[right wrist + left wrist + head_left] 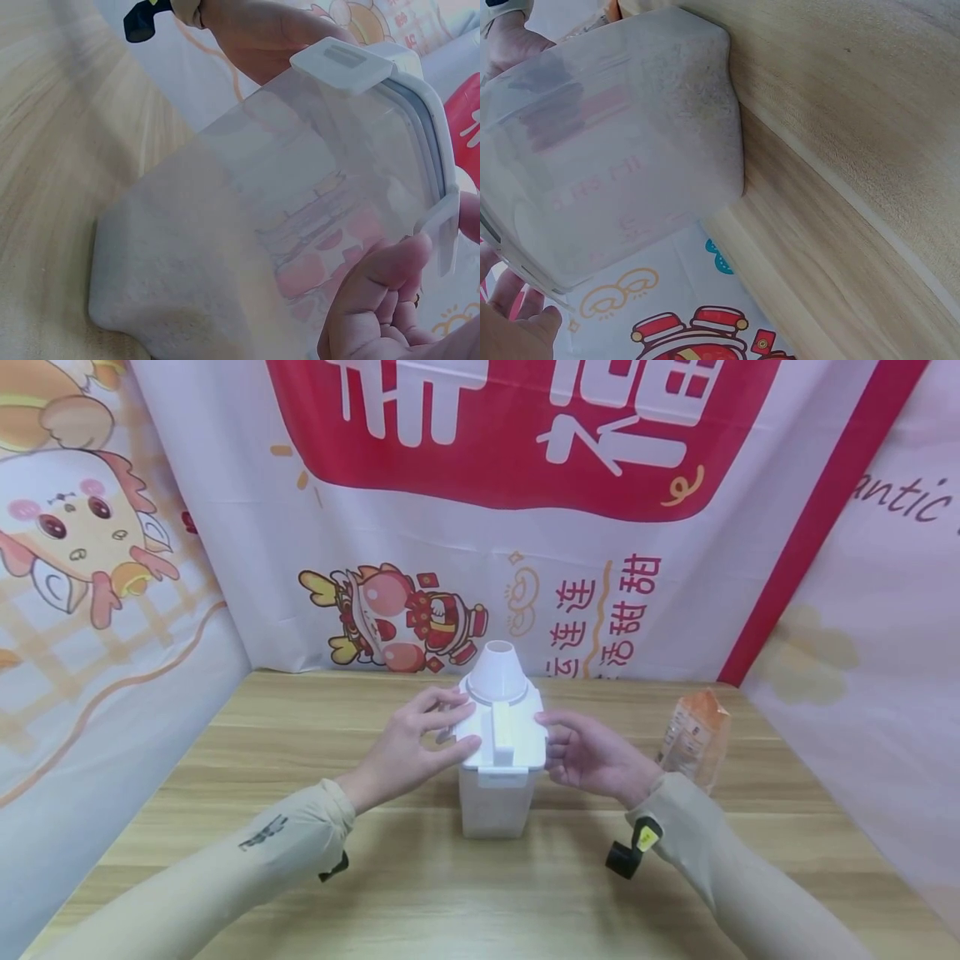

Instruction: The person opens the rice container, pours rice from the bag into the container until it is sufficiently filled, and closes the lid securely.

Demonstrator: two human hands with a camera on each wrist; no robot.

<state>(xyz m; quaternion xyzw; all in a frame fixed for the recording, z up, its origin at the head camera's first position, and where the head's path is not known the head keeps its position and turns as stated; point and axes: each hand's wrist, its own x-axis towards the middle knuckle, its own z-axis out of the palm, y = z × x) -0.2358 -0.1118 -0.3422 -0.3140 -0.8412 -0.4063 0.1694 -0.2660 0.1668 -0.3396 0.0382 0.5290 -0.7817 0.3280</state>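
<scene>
A translucent storage container (495, 810) with a white lid (528, 739) stands upright on the table, pale grains (701, 97) filling its lower part. On the lid sit a white cone-shaped piece (497, 672) and a raised white bar (502, 733). My left hand (412, 739) grips the lid's left edge, thumb and forefinger on top and other fingers lower at the side. At the right edge, my right hand (592, 752) pinches a hinged side latch (441, 232), its lower fingers curled. Another latch (345, 64) shows on the near side.
An orange and clear bag (697, 735) stands on the wooden table (360, 893) to the right of the container. Printed cloth (660, 602) hangs behind the table and along both sides. A small black camera (624, 858) hangs at my right wrist.
</scene>
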